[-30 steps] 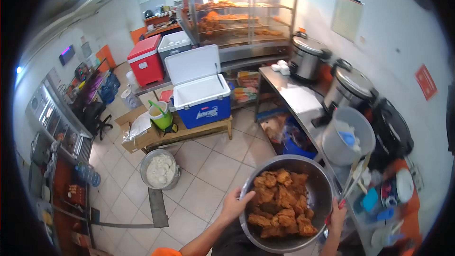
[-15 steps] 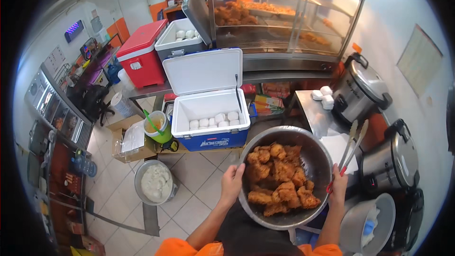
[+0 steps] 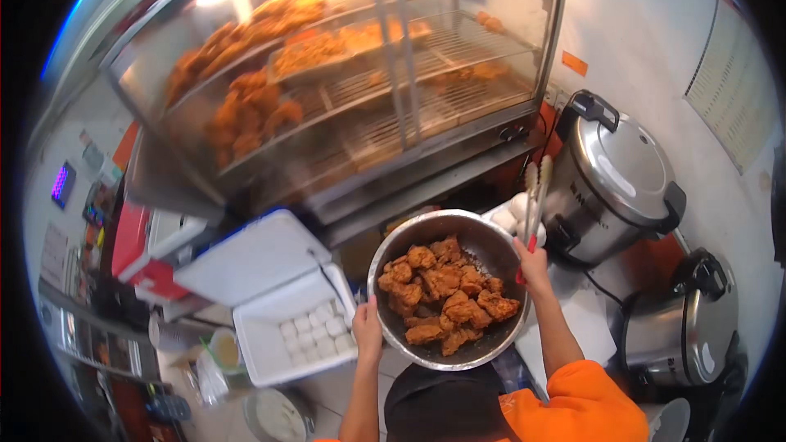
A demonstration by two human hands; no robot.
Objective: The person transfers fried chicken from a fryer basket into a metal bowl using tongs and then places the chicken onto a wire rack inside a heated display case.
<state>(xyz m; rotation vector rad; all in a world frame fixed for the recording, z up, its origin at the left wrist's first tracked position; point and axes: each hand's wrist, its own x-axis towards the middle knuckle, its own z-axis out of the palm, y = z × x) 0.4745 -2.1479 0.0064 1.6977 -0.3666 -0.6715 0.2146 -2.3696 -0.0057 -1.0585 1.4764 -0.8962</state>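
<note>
A wide stainless steel bowl (image 3: 501, 247) full of browned, crusty fried chicken pieces (image 3: 446, 290) is held up in front of my body. My left hand (image 3: 367, 329) grips its left rim, thumb along the edge. With my right hand (image 3: 534, 268) I hold the right rim and, in the same grip, a pair of red-handled tongs (image 3: 537, 196) whose metal jaws point up and away. Just beyond the bowl stands a glass-fronted warming cabinet (image 3: 352, 196), with fried chicken (image 3: 246, 119) and a tray of smaller fried pieces (image 3: 344, 47) on its racks.
Left of the bowl, an open cooler (image 3: 258, 336) contains several white wrapped bundles (image 3: 315, 331). More wrapped bundles (image 3: 509, 214) sit on the right-hand table. Two large steel rice cookers (image 3: 614, 180) line the right wall. A tub of white batter (image 3: 278, 416) stands on the floor.
My view has turned and come closer to the warming cabinet, which now fills the upper left. The bowl, with both hands on it, has moved up and left in view.
</note>
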